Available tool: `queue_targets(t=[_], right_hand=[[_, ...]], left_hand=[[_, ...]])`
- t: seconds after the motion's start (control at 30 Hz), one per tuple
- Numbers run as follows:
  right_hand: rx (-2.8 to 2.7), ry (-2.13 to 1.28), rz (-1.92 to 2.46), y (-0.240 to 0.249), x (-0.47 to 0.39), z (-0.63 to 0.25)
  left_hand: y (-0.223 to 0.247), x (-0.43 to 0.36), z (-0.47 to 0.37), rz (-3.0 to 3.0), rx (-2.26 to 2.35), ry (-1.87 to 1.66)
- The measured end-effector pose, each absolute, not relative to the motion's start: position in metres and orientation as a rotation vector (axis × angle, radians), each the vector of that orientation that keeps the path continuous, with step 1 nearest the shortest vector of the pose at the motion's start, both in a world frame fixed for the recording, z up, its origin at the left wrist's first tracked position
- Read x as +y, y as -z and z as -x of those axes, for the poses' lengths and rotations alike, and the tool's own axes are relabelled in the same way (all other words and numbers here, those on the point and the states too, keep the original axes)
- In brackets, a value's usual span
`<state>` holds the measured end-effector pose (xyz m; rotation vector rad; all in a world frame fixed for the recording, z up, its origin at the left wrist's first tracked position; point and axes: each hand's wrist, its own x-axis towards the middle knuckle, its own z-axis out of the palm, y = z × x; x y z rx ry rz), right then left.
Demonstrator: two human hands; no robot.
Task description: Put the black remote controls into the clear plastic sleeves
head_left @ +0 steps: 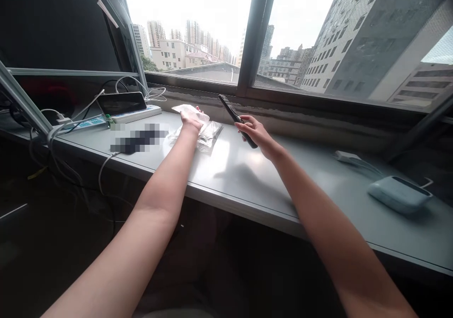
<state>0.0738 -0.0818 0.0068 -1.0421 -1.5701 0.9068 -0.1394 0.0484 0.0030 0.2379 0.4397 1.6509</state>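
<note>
My right hand (pixel 254 130) grips a slim black remote control (pixel 230 108) above the desk, its button side partly visible and its far end tilted up to the left. My left hand (pixel 193 121) is closed on a whitish, see-through plastic bag (pixel 184 109) over the back of the desk. Its fingers are mostly hidden behind the wrist and the bag. Beneath and beside that hand lies a crinkled clear plastic packet (pixel 211 135) on the desk; its contents are hard to make out.
On the grey desk (pixel 226 167), a dark blurred-out object (pixel 141 138) lies left of my left arm. A phone (pixel 122 104) leans by a power strip (pixel 138 113) with cables. A pale blue device (pixel 399 193) and a white plug (pixel 347 156) are at right. Windows stand behind.
</note>
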Motion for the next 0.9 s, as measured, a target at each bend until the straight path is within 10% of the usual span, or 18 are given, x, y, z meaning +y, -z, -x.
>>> queue_targets(t=[0.9], right_hand=[[-1.735,-0.781,1.403,-0.002,-0.087,-0.070]], left_hand=[[-0.005,0.045,0.126,-0.317,0.354,-1.701]])
